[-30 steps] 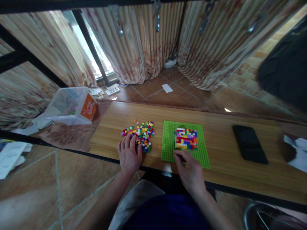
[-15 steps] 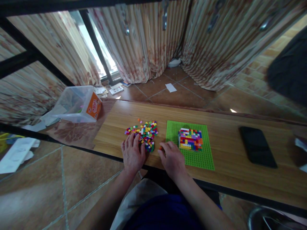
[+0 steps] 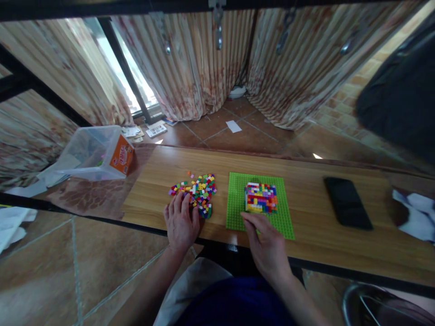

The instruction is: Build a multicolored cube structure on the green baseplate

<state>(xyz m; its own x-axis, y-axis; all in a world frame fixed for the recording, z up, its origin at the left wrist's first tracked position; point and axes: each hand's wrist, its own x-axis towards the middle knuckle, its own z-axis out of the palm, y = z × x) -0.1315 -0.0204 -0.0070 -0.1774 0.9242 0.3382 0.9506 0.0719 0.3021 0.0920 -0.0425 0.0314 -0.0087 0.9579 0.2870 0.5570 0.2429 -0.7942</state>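
Note:
A loose pile of small coloured building bricks lies on the wooden table. My left hand rests at the pile's near left edge, fingers spread and partly over the bricks. Over the near part of the green baseplate, my right hand pinches a small building brick, mostly hidden at its fingertips. Just beyond those fingertips stands a block of stacked multicoloured bricks, fixed on the baseplate.
A black phone lies on the table to the right, with crumpled white paper past it. At the left stands a clear plastic bin with an orange label. Curtains hang behind the table.
My right hand has moved right from beside the brick pile to over the baseplate, near the stacked block. My left hand stays at the pile. The whole view has shifted slightly.

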